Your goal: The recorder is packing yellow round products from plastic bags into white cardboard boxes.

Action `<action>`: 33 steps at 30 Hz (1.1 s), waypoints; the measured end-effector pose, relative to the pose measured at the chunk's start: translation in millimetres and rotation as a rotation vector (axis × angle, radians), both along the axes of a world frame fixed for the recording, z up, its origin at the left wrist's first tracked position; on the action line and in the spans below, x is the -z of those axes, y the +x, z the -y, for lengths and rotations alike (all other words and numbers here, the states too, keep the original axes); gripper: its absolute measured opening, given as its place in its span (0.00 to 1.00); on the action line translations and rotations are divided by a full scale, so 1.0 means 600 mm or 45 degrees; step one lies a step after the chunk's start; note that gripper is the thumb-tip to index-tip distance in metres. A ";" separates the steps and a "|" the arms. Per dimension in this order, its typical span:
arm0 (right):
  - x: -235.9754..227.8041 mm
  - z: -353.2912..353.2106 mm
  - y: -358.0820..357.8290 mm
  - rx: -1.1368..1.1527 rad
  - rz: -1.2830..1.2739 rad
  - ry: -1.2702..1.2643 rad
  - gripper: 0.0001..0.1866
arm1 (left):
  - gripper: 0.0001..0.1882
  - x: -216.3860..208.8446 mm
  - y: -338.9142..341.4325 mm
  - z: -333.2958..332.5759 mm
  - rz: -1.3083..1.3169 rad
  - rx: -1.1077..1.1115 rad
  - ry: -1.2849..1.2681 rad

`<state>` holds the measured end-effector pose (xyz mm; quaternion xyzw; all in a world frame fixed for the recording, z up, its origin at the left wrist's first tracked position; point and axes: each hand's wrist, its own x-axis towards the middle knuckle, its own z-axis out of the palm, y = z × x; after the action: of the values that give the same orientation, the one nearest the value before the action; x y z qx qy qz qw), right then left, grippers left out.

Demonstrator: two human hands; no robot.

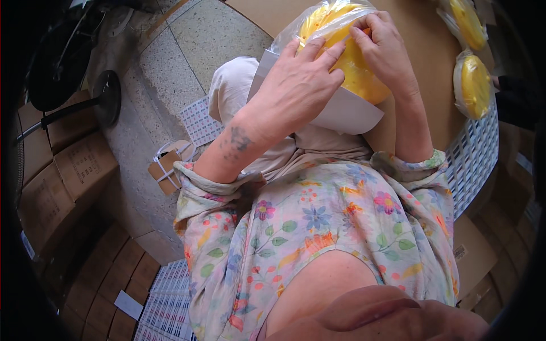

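Observation:
A rounded yellow item [362, 77] sits in a clear plastic bag [294, 29] at the top centre, in front of my lap. Its exact kind cannot be made out. A white sheet or card [350, 113] curves under and around its near side. My left hand [304, 77] lies over the left part of the bag, with its fingers stretched out and resting on the film. On the right side my right hand [382, 48] has thumb and fingers pinched together on the bag's film, close to the left fingertips.
Several bagged yellow rounds, such as this yellow disc [475, 85], lie on the brown table [421, 28] at the right. Cardboard boxes [85, 165] are stacked at the left, near a black round stand base [108, 101]. A patterned sheet [200, 120] and strapped cardboard [168, 169] lie on the floor.

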<state>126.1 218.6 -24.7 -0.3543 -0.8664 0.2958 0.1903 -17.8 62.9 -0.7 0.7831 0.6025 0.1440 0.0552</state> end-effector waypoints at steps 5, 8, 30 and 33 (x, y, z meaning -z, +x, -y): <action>0.003 0.010 -0.002 0.026 0.024 0.144 0.09 | 0.07 -0.001 0.004 -0.003 -0.024 -0.009 -0.042; 0.000 0.024 -0.007 0.093 0.042 0.208 0.08 | 0.07 0.000 0.009 -0.003 -0.054 -0.032 -0.047; 0.022 0.003 -0.012 0.242 -0.140 0.207 0.07 | 0.07 0.002 0.014 -0.001 -0.175 -0.079 -0.050; 0.030 -0.021 0.012 0.213 -0.380 -0.091 0.10 | 0.05 0.013 0.005 -0.003 -0.079 -0.032 0.001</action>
<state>133.3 231.3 -42.4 -0.3839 -0.7849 0.3589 0.3281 -14.7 64.7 -8.4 0.7795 0.6137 0.1204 0.0342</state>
